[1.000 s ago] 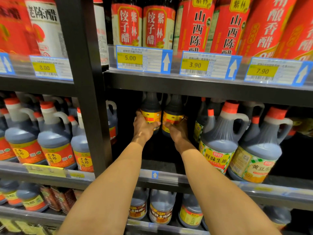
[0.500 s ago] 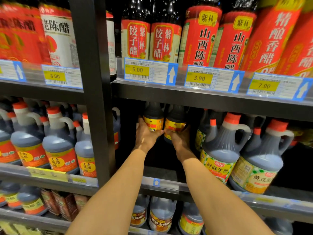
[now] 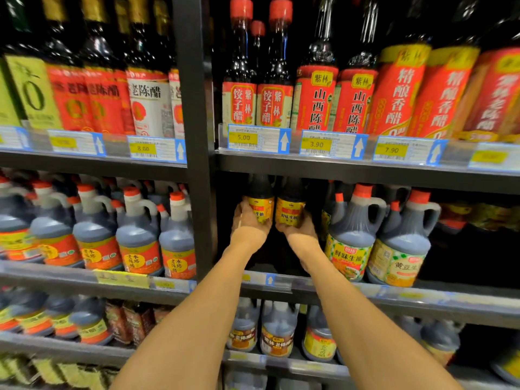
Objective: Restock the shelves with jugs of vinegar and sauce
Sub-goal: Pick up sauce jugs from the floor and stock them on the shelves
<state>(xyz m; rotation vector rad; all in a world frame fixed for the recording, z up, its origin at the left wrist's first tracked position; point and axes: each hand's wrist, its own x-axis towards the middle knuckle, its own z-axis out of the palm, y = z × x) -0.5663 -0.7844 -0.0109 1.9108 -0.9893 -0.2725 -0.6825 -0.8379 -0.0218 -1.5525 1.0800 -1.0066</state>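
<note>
Gripping two jugs (image 3: 260, 204), L hand (image 3: 247, 220), R hand (image 3: 298, 225), mid shelf (image 3: 351, 288)

Two bare forearms reach up from the lower edge of the view, no sleeves showing; the left hand (image 3: 247, 220) and right hand (image 3: 299, 225) are bare too; wrists carry no watch, band or glove.

Two bottles (image 3: 274, 208) side by side, deep in middle shelf (image 3: 365, 294), right bay. Left hand (image 3: 247, 223) on left one, right hand (image 3: 299, 225) on right one. Jugs (image 3: 377, 237) to their right. Post (image 3: 194, 136) left; more jugs (image 3: 135, 235) beyond it.
</note>
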